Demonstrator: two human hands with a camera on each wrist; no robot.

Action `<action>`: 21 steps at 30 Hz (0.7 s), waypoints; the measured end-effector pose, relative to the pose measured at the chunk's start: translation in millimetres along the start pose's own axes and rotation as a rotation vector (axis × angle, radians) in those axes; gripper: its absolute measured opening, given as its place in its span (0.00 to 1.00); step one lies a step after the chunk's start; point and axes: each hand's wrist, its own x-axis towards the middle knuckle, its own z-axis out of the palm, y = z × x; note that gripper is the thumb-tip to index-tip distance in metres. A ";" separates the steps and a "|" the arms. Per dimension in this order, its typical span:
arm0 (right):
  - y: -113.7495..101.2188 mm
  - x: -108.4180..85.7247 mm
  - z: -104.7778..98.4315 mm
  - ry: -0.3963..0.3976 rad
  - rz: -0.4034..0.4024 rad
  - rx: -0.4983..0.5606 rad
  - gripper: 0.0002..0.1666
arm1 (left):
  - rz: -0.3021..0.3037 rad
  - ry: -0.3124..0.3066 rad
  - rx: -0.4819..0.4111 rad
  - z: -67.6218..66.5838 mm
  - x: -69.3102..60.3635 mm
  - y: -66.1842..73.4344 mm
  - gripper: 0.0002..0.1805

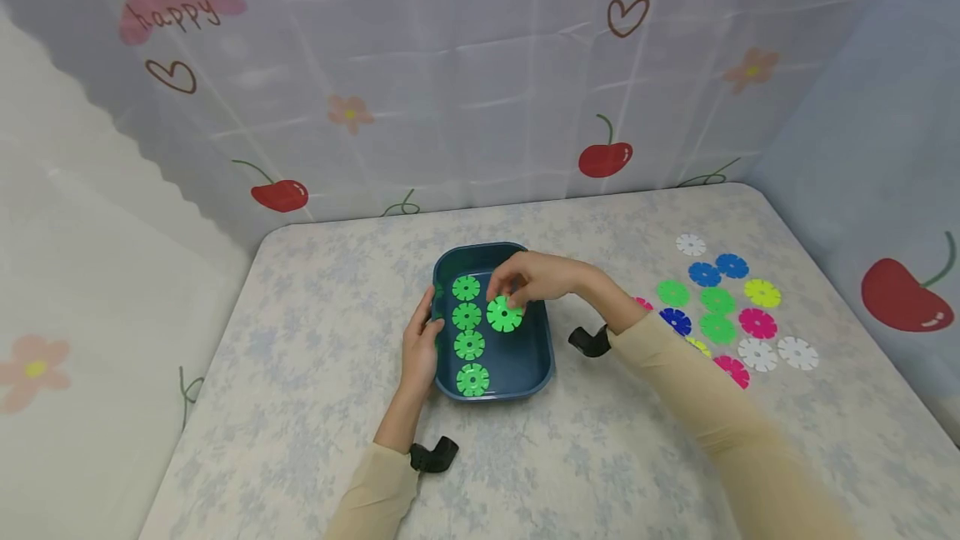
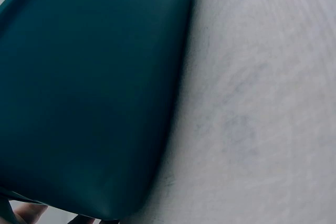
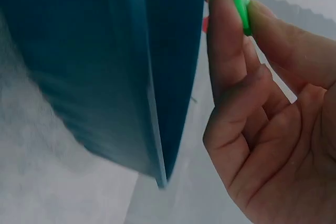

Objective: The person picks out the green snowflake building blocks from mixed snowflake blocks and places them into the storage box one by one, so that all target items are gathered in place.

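Note:
A dark teal tray (image 1: 525,369) stands on the table. Down its left side runs a column of several notched green plastic discs (image 1: 469,345). My left hand (image 1: 418,348) holds the tray's left side, with the thumb at the rim; the left wrist view shows mainly the tray's outer wall (image 2: 94,87) and a bit of the fingers. Above the tray, my right hand (image 1: 536,275) pinches another notched green disc (image 1: 504,314) between thumb and fingertips. In the right wrist view that disc (image 3: 240,3) appears edge-on, raised over the rim.
Loose notched discs lie on the right of the table: green (image 1: 717,300), blue (image 1: 704,274), yellow (image 1: 762,292), pink (image 1: 757,323) and white (image 1: 798,352). My right forearm partly covers some of them. A printed curtain (image 1: 450,107) hangs behind the table.

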 end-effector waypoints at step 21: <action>17.5 30.5 39.8 -0.264 0.090 -0.067 0.11 | -0.003 -0.006 -0.008 -0.9 0.0 -0.3 0.30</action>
